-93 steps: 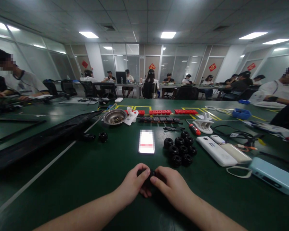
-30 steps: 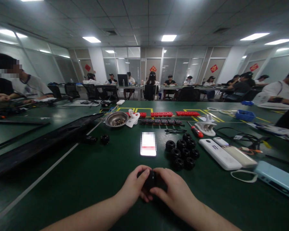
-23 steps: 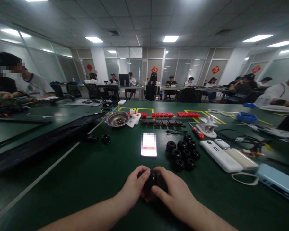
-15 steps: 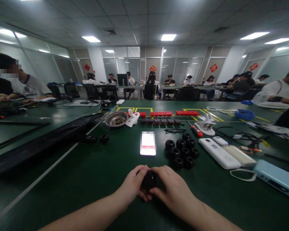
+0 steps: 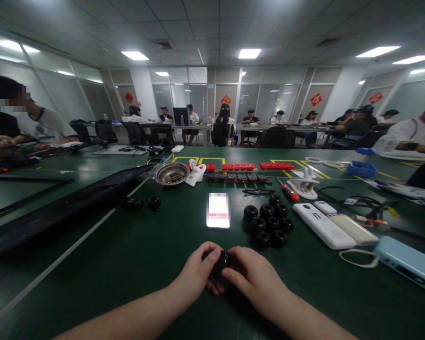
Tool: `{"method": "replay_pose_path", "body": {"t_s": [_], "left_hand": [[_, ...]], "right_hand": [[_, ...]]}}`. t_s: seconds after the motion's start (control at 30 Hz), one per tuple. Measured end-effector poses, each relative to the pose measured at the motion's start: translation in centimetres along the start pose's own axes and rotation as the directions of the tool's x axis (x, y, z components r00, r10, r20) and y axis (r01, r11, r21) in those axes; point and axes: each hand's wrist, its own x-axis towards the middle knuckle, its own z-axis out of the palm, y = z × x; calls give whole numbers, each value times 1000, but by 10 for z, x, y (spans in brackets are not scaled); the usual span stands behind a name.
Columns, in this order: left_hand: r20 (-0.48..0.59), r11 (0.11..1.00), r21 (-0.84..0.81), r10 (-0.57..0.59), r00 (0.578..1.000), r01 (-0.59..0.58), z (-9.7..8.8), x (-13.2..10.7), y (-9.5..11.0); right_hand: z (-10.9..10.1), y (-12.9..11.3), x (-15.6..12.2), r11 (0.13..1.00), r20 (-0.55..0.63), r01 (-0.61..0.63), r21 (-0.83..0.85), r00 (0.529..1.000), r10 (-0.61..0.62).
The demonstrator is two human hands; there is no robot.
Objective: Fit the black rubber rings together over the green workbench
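A black, round, wheel-like part (image 5: 218,266) is held between my two hands above the near edge of the green table. My left hand (image 5: 199,267) wraps round it from the left, thumb on top. The fingers of my right hand (image 5: 252,270) close on its right side; some of them are hidden. Just beyond lies a phone (image 5: 218,219) with a bright screen. A cluster of similar black wheel-like parts (image 5: 267,218) sits to the right of the phone, and a single one (image 5: 154,203) stands apart on the left.
A metal bowl (image 5: 172,174) with small pieces is at the back left, beside a long black panel (image 5: 67,212). Red trays (image 5: 238,166) lie farther off. A screwdriver (image 5: 289,192), white power banks (image 5: 322,226) and a light-blue device (image 5: 407,262) are on the right. People sit around.
My right hand's fingers have come in closer on the black part, and the part has turned slightly, showing a shiny rim. The things on the table lie as before.
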Motion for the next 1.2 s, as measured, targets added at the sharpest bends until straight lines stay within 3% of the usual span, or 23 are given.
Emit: {"method": "replay_pose_path", "body": {"t_s": [0.13,0.37,0.47,0.63,0.73,0.83,0.9,1.1,1.2], "left_hand": [[-3,999,-22,-36,999,36,0,1,2],[-18,997,40,61,998,-61,2,1,-6],[-12,998,50,39,999,-39,2,2,-4],[-26,999,36,-31,999,32,2,1,2],[-27,999,36,28,999,-28,2,-1,0],[-12,996,40,79,997,-79,2,-1,-4],[-9,996,39,81,997,-81,2,1,-5],[-35,999,33,-9,999,10,1,3,-2],[-50,999,22,50,997,-49,1,3,-5]], "right_hand": [[1,-1,-3,989,-55,143,33,988,-142],[-1,-1,-2,995,47,-95,-11,994,95],[-1,-1,0,998,58,-58,-23,997,59],[2,-2,-3,992,-56,122,21,991,-121],[1,-2,-4,999,-47,31,23,998,-30],[0,-3,-3,998,39,-68,-1,997,68],[-1,-3,-2,998,76,-65,15,995,64],[1,-4,-4,996,-19,52,66,999,-51],[0,-4,-4,997,0,15,70,1000,-15]]}}
